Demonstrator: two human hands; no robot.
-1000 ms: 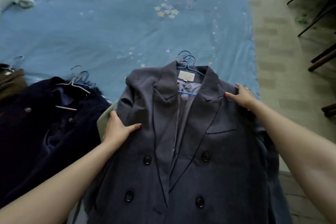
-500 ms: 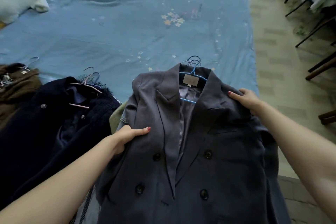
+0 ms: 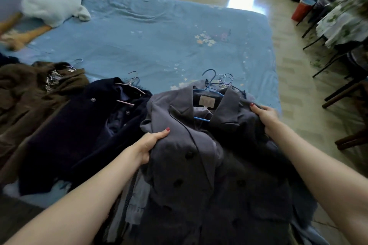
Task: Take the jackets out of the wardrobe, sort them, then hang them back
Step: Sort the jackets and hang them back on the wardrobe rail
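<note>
Our left hand (image 3: 148,146) has its fingers curled tight into the fabric of a grey double-breasted wool jacket (image 3: 199,165), the red-nailed thumb pressed on top near its left shoulder. Our right hand (image 3: 265,116) clamps its fingers on the opposite shoulder, bunching the cloth. Half a second ago both hands lay flatter on a smoother jacket; now the fabric is gathered and rumpled between them, the lapels buckled.

The jacket sits on a blue plastic hanger (image 3: 209,89), its hook pointing away from us, on top of a pile of other garments at the near edge of a bed with a light blue flower-printed sheet (image 3: 159,42). Just beside it on our left lies a dark navy fuzzy coat (image 3: 75,131) on a pale pink hanger (image 3: 129,93), and further left a brown coat (image 3: 25,89).

The view has tilted upward since the earlier frame. We now see a white plush goose (image 3: 53,5) at the far left of the bed, a sunlit tiled floor (image 3: 298,89) beyond, and a red bin (image 3: 302,9) near dark chair legs on the right.
</note>
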